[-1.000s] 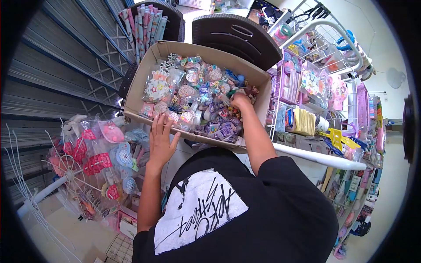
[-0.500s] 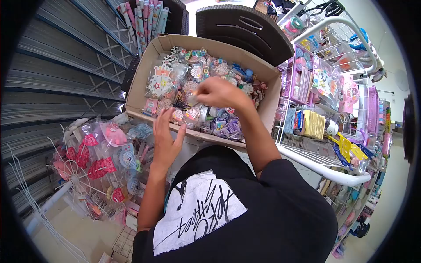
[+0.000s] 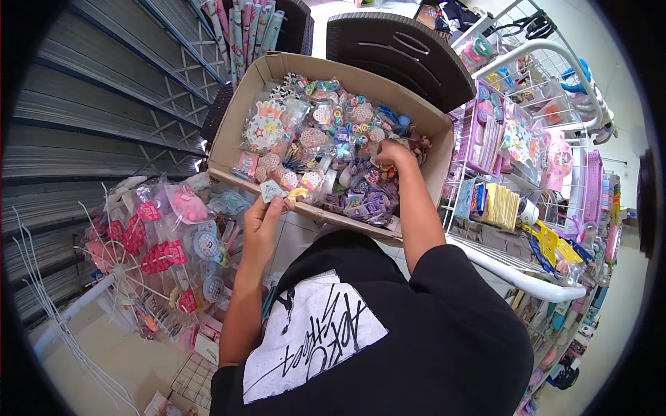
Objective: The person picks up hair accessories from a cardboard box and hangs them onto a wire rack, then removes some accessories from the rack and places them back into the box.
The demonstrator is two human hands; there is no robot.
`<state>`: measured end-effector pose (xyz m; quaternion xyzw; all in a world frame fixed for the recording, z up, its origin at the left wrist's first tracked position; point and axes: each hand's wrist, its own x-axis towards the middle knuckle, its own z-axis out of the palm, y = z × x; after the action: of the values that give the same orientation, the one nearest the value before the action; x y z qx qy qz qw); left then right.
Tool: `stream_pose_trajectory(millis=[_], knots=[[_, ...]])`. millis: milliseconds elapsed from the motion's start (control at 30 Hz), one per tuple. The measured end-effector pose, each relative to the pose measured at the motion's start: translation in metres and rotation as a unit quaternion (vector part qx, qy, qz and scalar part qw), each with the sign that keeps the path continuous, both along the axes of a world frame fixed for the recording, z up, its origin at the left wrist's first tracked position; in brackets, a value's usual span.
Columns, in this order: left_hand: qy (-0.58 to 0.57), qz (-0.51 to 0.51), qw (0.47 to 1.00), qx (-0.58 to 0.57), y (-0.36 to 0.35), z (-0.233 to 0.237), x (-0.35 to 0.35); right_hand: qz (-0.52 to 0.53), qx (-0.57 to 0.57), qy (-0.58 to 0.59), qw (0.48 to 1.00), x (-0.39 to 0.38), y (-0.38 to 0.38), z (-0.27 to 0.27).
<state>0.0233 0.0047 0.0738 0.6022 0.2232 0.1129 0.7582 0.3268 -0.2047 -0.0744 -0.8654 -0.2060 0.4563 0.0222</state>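
Note:
A large cardboard box point(image 3: 229, 142) full of small packaged trinkets stands in front of me. My left hand point(image 3: 261, 220), at the box's near left edge, pinches a small pale card point(image 3: 271, 191) between thumb and fingers. A little yellow item point(image 3: 298, 194) shows right beside that card. My right hand point(image 3: 394, 152) reaches into the right half of the box, fingers curled down among the packets; what they grip is hidden. Purple packets point(image 3: 364, 201) lie below it, and a bagged crown-topped card with stars point(image 3: 265, 128) lies at the box's left.
Dark plastic chairs point(image 3: 395, 59) stand behind the box, with patterned rolls point(image 3: 253, 31) at the back left. On the right is a white wire rack point(image 3: 513, 267) of goods. A display stand with bagged pink items point(image 3: 163, 256) is at left, before a metal shutter point(image 3: 104, 104).
My left hand, earlier spread and without the card, now holds the small pale card. My right hand has moved right, from the box's middle toward its right side.

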Motion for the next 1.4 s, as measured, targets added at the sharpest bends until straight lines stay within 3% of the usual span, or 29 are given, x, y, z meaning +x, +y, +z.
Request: stream_pose_trajectory(millis=[67,133,367,433,567,633,767,933,1033,1067,1133,1167,1200,1267,1333,1400], knots=[[-0.005,0.017,1.000,0.017,0.001,0.001,-0.005,-0.065,0.025,-0.160,0.985,-0.011,-0.011,-0.036],[-0.026,0.023,0.999,0.004,0.002,0.004,-0.009,-0.106,0.058,-0.163,0.979,-0.012,-0.014,-0.038],[-0.014,0.032,0.998,-0.048,-0.006,0.010,-0.030,-0.038,0.015,-0.134,0.990,-0.009,-0.020,-0.035],[-0.011,0.022,0.995,-0.096,-0.007,0.006,-0.037,-0.071,0.008,-0.107,0.992,-0.012,-0.017,-0.019],[-0.022,0.044,0.993,-0.111,-0.009,0.001,-0.051,-0.075,0.056,-0.123,0.988,0.004,-0.032,-0.065],[-0.019,0.046,0.993,-0.106,-0.010,0.001,-0.057,-0.092,0.076,-0.193,0.974,0.009,-0.032,-0.062],[-0.022,0.050,0.994,-0.094,-0.014,0.000,-0.074,-0.203,0.119,-0.139,0.962,0.002,-0.037,-0.025],[-0.017,0.052,0.994,-0.094,-0.020,-0.001,-0.102,-0.214,0.129,-0.178,0.952,-0.004,-0.053,-0.024],[-0.018,0.066,0.993,-0.093,-0.023,-0.001,-0.120,-0.268,0.212,-0.330,0.880,-0.010,-0.059,-0.021],[-0.020,0.068,0.993,-0.092,-0.025,0.000,-0.126,-0.265,0.215,-0.330,0.880,-0.012,-0.059,-0.019],[0.010,0.074,0.992,-0.099,-0.026,0.001,-0.137,-0.379,0.344,-0.385,0.768,-0.024,-0.045,0.011],[0.007,0.077,0.992,-0.096,-0.025,0.000,-0.144,-0.390,0.434,-0.362,0.726,-0.020,-0.042,0.012],[0.004,0.079,0.988,-0.129,-0.023,-0.004,-0.151,-0.388,0.440,-0.361,0.725,-0.023,-0.035,0.023],[-0.005,0.086,0.984,-0.157,-0.025,-0.007,-0.164,-0.410,0.676,-0.057,0.610,-0.038,-0.010,0.072],[0.029,0.085,0.989,-0.118,-0.028,-0.007,-0.177,-0.293,0.681,0.040,0.670,-0.077,0.024,0.138],[0.032,0.093,0.992,-0.082,-0.036,-0.009,-0.193,-0.102,0.625,0.086,0.769,-0.101,0.057,0.158]])
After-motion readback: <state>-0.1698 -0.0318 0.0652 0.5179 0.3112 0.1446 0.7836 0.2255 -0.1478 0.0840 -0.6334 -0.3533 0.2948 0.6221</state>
